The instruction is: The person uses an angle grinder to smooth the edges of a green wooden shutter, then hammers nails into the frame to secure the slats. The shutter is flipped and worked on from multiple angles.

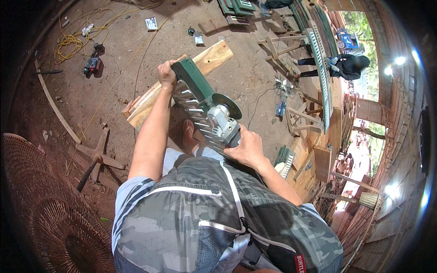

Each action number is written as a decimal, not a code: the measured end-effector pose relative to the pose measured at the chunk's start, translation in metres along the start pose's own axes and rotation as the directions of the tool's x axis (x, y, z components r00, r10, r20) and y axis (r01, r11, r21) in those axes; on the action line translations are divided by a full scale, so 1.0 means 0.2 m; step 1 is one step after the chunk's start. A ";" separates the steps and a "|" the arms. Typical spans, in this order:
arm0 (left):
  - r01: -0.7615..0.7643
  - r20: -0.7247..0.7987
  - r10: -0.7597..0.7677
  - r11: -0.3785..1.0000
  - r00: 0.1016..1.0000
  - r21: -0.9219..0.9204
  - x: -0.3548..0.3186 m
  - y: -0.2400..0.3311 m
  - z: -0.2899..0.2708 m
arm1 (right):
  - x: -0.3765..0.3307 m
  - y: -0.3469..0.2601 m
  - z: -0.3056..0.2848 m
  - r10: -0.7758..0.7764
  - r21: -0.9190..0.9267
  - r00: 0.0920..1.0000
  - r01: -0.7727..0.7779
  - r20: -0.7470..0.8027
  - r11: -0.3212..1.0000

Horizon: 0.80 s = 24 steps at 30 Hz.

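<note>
My left hand (167,74) is closed around the upper end of a green bar (193,78), from which a row of pale metal prongs (196,110) runs down. In my right hand (249,148) is a grey angle grinder (221,123), gripped by its body. Its dark round disc (231,104) lies close against the lower part of the bar; whether the two touch I cannot tell. Beneath the bar, a light wooden board (211,58) slants across the ground, with more planks (143,101) at its lower left end.
A yellow cord (70,48) lies coiled at the far left near a red-and-black power tool (92,65). A wooden star-shaped base (101,154) and round woven fan-like guard (50,214) are on the left. Another person (348,67) stands beside a long slatted piece (322,77) on trestles.
</note>
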<state>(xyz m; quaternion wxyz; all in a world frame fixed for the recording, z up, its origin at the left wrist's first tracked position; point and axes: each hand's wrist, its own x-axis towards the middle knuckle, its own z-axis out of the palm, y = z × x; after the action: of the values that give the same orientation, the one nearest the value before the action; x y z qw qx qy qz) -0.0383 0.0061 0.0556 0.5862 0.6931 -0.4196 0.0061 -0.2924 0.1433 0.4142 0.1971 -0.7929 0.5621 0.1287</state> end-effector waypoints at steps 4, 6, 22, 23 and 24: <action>0.009 -0.018 -0.010 0.999 1.000 -0.031 0.03 0.10 -0.03 | 0.00 0.01 0.01 0.020 -0.018 1.000 -0.020 0.021 1.000; -0.007 -0.037 0.006 1.000 0.999 -0.016 0.03 0.08 -0.03 | 0.00 0.01 0.00 0.011 -0.027 1.000 -0.011 0.007 1.000; 0.101 0.010 -0.101 0.985 0.995 -0.140 0.01 0.06 0.01 | -0.13 0.18 -0.04 0.065 0.156 0.993 -0.049 -0.095 0.987; 0.168 0.017 -0.169 0.962 0.986 -0.215 0.00 -0.02 0.02 | -0.16 0.22 -0.04 0.052 0.188 0.992 -0.029 -0.117 0.982; 0.231 0.039 -0.229 0.932 0.973 -0.278 0.00 -0.05 0.02 | -0.18 0.24 -0.06 0.060 0.250 0.990 -0.026 -0.128 0.968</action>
<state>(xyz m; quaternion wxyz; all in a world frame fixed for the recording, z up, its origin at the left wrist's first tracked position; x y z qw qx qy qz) -0.0346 0.0020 0.0467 0.6740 0.6472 -0.3339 -0.1241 -0.3488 0.1540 0.4318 0.2533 -0.7565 0.6029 0.0080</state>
